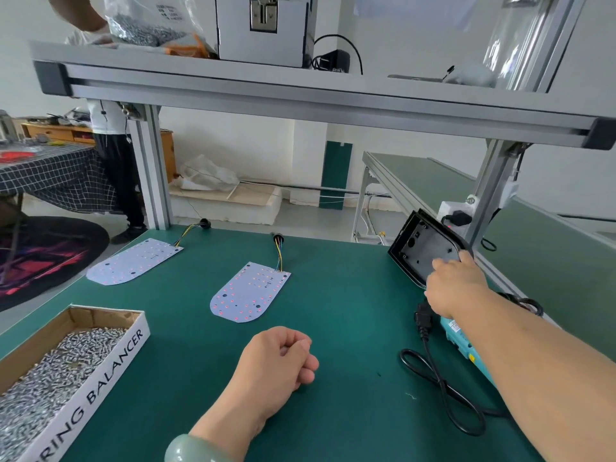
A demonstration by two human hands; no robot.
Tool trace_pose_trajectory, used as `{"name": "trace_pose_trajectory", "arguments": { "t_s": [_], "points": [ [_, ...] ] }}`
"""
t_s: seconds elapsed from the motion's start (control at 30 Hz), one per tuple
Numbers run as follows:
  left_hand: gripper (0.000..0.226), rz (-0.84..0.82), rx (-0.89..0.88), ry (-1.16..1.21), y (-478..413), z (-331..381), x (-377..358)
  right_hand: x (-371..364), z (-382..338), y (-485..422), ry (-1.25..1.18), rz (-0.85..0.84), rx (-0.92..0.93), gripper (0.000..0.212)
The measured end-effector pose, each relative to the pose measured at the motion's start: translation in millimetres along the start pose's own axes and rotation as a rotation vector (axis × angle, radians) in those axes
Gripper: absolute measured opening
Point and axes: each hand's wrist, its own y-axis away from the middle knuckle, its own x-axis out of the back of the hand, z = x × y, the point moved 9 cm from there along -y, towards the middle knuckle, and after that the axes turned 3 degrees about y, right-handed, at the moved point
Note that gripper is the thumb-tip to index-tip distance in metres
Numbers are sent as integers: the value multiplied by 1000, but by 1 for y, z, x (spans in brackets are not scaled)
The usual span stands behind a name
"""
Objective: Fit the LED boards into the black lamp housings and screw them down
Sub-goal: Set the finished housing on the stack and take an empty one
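Two white LED boards lie flat on the green table: one (248,292) in the middle with coloured wires running away from me, the other (133,261) at the far left. At the right edge a black lamp housing (423,246) stands tilted, its open grey inside facing me. My right hand (455,286) grips its near rim, fingers over the edge. Near the front, my left hand (283,356) rests on the table in a loose fist and holds nothing.
A cardboard box (110,355) full of small screws sits at the front left. A black power cable (436,381) and a blue device (461,341) lie under my right arm. An aluminium shelf frame (300,95) spans overhead. A person (110,155) stands at the far left.
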Motion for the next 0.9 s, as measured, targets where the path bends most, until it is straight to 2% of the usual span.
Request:
{"name": "trace_pose_trajectory", "arguments": {
  "t_s": [0.23,0.37,0.47,0.53,0.63,0.7,0.77,0.83,0.9],
  "points": [
    [13,1,0,19,-1,1,1,-2,-2,5,-50,-46,26,21],
    [13,2,0,20,-2,0,0,24,-9,21,-176,175,66,24],
    [13,55,-34,13,-3,3,4,50,-19,42,-438,370,102,38],
    [13,179,-141,-109,-6,12,16,69,-26,60,-597,487,106,39],
    [5,344,-281,-375,-12,29,33,92,-49,86,-689,574,161,35],
    [33,324,-245,-593,-26,23,34,106,-74,110,-728,610,241,28],
    [49,260,-176,-849,-36,12,29,116,-92,135,-763,687,289,22],
    [50,211,-137,-1050,-36,6,23,117,-109,148,-738,645,314,17],
    [47,193,-144,-1195,-32,7,19,110,-127,151,-752,523,357,26]
  ]
}}
